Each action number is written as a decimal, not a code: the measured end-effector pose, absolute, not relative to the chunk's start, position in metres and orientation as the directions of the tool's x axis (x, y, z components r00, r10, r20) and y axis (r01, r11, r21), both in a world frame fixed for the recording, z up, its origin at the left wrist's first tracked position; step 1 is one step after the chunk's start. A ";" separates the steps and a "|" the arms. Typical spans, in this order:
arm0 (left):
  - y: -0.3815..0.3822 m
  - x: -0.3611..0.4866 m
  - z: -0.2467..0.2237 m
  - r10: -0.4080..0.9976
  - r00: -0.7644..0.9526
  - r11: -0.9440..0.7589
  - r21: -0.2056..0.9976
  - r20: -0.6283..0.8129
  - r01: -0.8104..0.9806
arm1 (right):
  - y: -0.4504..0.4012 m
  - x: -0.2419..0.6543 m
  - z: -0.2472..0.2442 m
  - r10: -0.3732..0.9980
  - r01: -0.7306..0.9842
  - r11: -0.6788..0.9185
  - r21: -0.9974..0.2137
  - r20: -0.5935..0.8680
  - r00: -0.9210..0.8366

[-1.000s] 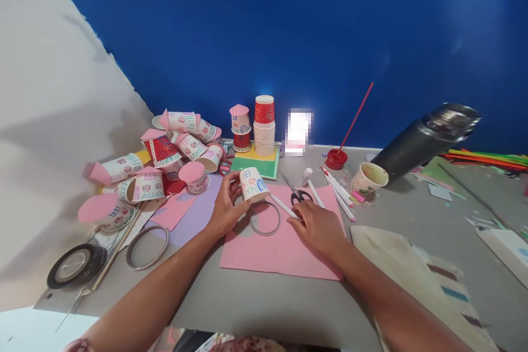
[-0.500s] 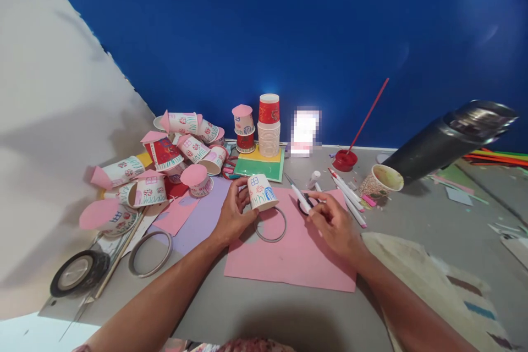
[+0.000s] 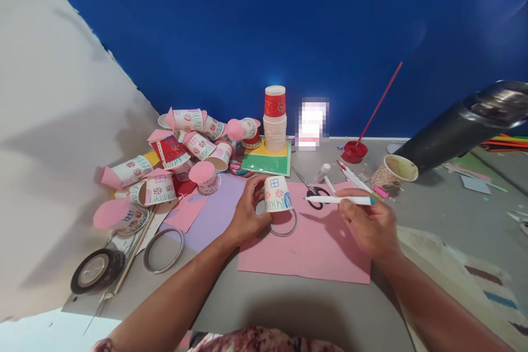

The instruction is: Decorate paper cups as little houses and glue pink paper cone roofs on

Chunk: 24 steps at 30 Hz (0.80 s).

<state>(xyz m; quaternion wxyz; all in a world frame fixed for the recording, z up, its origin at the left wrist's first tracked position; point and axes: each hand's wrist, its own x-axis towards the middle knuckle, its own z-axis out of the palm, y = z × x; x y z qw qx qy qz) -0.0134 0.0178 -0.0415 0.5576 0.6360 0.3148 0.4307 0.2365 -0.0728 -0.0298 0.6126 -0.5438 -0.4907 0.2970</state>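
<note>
My left hand (image 3: 252, 212) is closed around a paper cup (image 3: 279, 194) turned upside down, with a window, flowers, green grass strokes and a blue arch drawn on it. Between the fingers of my right hand (image 3: 369, 225) lies a white felt-tip pen (image 3: 338, 199), its green tip pointing left toward the cup, a short gap away. Beneath both hands a pink sheet of paper (image 3: 305, 256) is spread on the table. A grey ring (image 3: 284, 235) rests on the sheet just below the cup. Black-handled scissors (image 3: 317, 204) lie partly behind the pen.
Decorated cups with pink paper roofs (image 3: 200, 146) are heaped at left, near a tape roll (image 3: 93, 275) and another grey ring (image 3: 164, 269). A cup stack (image 3: 275, 132) stands behind. At right are pens (image 3: 352, 176), a patterned cup (image 3: 394, 173) and a dark flask (image 3: 449, 132).
My right hand has turned the pen from slanting to nearly level, tip facing the cup. The roofed cup standing on the red cup has tipped onto its side. The view has shifted slightly.
</note>
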 end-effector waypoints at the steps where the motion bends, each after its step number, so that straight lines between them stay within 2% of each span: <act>1: 0.016 -0.014 -0.042 0.874 0.434 -0.214 0.975 0.216 -0.055 | -0.071 0.237 -0.030 0.907 0.090 0.225 -0.970 0.242 0.344; 4: 0.013 -0.014 -0.043 0.852 0.447 -0.313 0.950 0.273 0.017 | -0.067 0.237 -0.031 0.938 -0.085 0.185 -0.979 0.150 0.311; 13: 0.009 -0.013 -0.041 0.859 0.457 -0.296 0.952 0.231 0.074 | -0.064 0.236 -0.025 0.966 -0.246 0.058 -0.968 -0.008 0.258; 17: 0.006 -0.010 -0.035 0.842 0.457 -0.383 0.914 0.285 0.136 | -0.065 0.232 -0.021 0.981 -0.255 0.041 -0.966 -0.010 0.196; 24: 0.000 -0.007 -0.029 0.818 0.499 -0.421 0.889 0.287 0.179 | -0.068 0.234 -0.023 0.959 -0.125 0.116 -0.985 0.078 0.273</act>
